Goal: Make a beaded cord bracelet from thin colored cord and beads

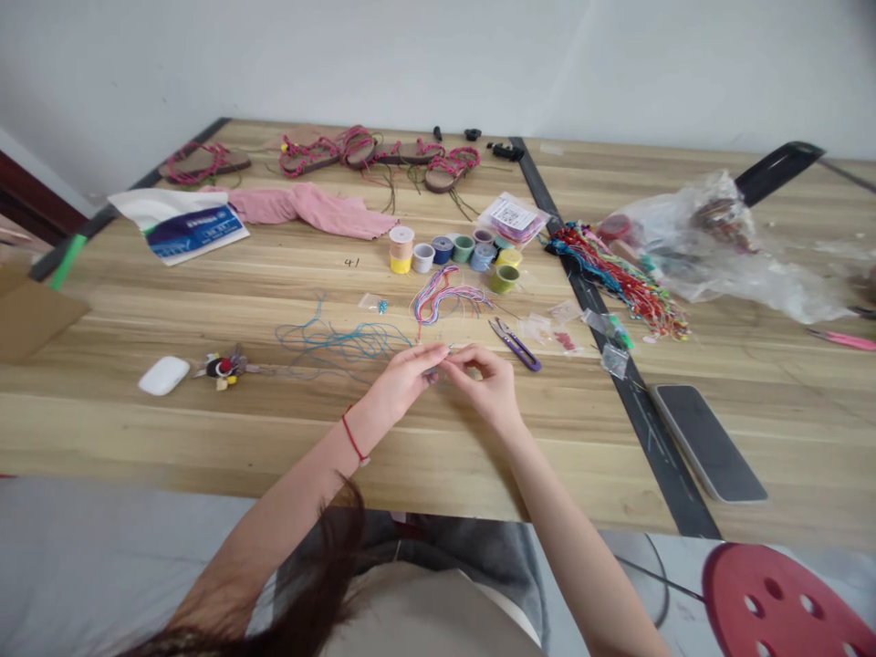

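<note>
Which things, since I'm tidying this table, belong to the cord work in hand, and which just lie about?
Likely in the job:
thin blue cords
multicoloured cord bundle
purple-handled metal snips
small coloured thread spools

Probably just lying about:
white rounded case
dark rectangular phone
crumpled pink cloth

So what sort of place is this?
It looks like a craft workspace, perhaps for cord or jewellery making: the wooden table holds thread spools, purple-handled snips and a bundle of colourful cords.

Piece (pixel 450 348) between hands (pixel 409 376) (pixel 491 381) — too small
</note>
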`<state>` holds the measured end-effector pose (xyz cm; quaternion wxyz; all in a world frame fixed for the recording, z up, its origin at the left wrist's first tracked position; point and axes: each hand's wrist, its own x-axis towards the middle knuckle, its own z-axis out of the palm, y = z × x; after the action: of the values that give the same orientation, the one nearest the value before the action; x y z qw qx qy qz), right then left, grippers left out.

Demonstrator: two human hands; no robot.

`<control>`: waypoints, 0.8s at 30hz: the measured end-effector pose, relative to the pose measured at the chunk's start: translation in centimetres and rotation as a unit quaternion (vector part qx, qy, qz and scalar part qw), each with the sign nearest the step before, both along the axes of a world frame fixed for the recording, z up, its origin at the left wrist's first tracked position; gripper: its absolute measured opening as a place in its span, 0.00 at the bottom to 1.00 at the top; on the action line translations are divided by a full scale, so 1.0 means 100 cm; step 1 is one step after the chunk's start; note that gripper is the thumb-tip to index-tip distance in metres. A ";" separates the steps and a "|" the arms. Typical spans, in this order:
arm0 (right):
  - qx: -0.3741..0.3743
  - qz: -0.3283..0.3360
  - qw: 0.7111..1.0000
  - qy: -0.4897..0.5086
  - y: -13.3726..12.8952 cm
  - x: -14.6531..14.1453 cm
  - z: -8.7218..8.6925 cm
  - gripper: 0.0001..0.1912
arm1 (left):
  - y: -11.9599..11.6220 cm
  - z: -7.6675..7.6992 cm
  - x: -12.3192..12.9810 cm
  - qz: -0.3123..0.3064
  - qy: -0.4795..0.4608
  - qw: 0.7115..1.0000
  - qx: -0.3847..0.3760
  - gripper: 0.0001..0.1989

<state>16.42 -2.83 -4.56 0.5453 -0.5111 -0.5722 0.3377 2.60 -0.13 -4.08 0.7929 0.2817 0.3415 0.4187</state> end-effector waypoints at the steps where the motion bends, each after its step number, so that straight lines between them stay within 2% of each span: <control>1: -0.005 -0.003 1.000 0.001 0.000 0.000 0.000 0.06 | 0.000 0.000 0.000 0.000 0.001 1.000 -0.001 0.08; 8: -0.026 -0.022 0.999 0.025 0.001 -0.002 0.003 0.06 | 0.000 0.001 -0.001 -0.003 0.000 1.000 -0.003 0.08; 24: 0.010 -0.041 0.999 0.004 -0.001 -0.002 0.006 0.06 | -0.001 -0.001 -0.002 -0.004 0.021 1.000 0.017 0.10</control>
<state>16.25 -2.91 -3.91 0.5659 -0.5271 -0.5521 0.3116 2.41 -0.26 -4.21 0.7823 0.3049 0.3502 0.4152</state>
